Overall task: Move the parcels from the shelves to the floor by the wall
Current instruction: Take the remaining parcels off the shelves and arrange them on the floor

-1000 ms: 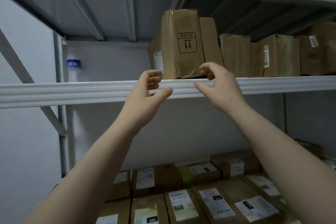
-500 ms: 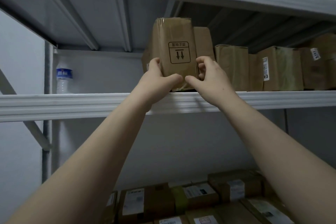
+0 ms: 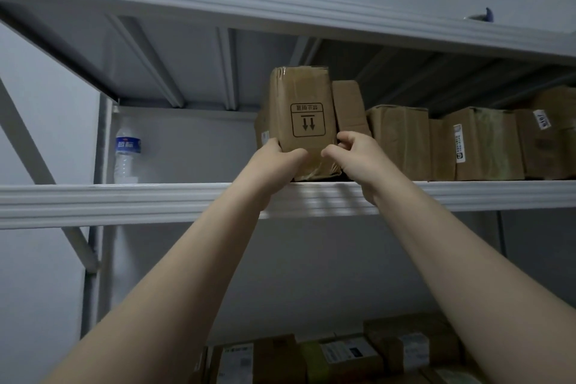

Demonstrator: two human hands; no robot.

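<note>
The parcel (image 3: 300,121) is brown cardboard wrapped in glossy clear tape. The shelf (image 3: 156,201) is smooth painted metal with a slight sheen. The bottle (image 3: 126,154) is clear plastic.

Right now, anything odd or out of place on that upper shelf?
Two things. The parcel gripped by the left hand and right hand is upside down: its arrows point down and its print is inverted. A water bottle stands alone at the shelf's far left, among no parcels.
</note>
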